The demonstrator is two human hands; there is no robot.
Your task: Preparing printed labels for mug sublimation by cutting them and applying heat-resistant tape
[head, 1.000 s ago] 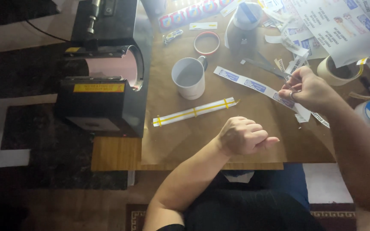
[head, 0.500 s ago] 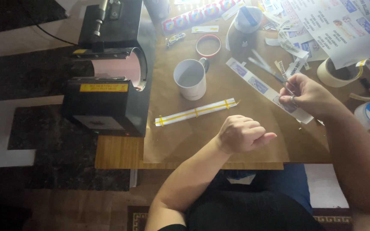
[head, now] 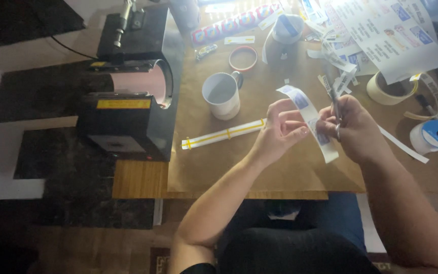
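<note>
We note a change since a second ago: the left hand (head: 280, 129), then a loose fist resting on the brown paper cover (head: 219, 172), is now raised and opened beside the right hand (head: 353, 129). The printed paper strip (head: 310, 122), which lay along the table under the right hand, is now lifted clear and curls between both hands. We judge the strip has passed from being picked up to being handled two-handed.

Grip: the left fingers are spread and half-curled, fingertips touching the strip's upper curve without clamping it. The right hand is closed around scissors (head: 334, 109), blades pointing away from the person, and pinches the strip's lower part.

Nearby stand a white mug (head: 221, 95), a mug heat press (head: 135, 86), a yellow-edged strip (head: 224, 134) and a tape roll (head: 387, 89).
</note>
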